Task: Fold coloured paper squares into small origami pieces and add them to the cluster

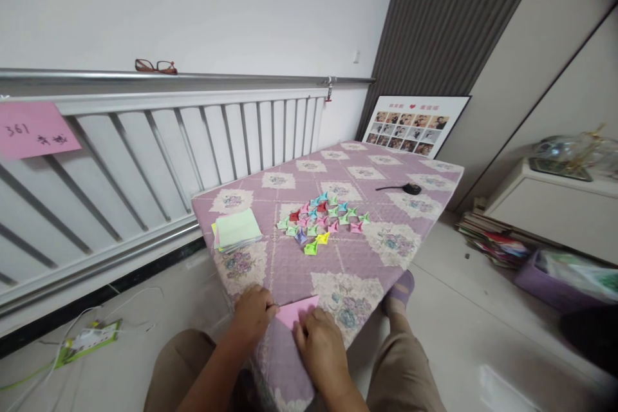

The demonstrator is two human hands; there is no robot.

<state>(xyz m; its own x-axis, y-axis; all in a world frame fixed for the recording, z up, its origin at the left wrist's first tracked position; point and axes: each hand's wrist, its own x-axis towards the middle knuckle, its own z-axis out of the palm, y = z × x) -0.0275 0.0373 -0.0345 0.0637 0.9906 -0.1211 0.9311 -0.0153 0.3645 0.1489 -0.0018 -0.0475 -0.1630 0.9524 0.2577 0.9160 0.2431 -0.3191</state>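
A piece of pink paper (pixel 293 313), folded into a triangle, lies near the front of the cloth-covered table (pixel 290 277). Its left corner is pinched in the closed fingers of my left hand (pixel 253 313). My right hand (pixel 321 349) has its fingers curled on the lower right edge of the same paper. Beyond my hands, several small folded paper pieces (pixel 312 230) in green, pink, blue, red, yellow and purple stand in rough rows. To their left sits a stack of square paper sheets (pixel 237 230) with a pale green one on top.
A black object with a thin tail (pixel 411 188) rests on the table's far right. The white radiator (pixel 251 135) borders the left side, with glasses (pixel 156 66) on the pipe above. A photo board (pixel 414 125) leans behind the table. A power strip (pixel 89 342) lies on the floor.
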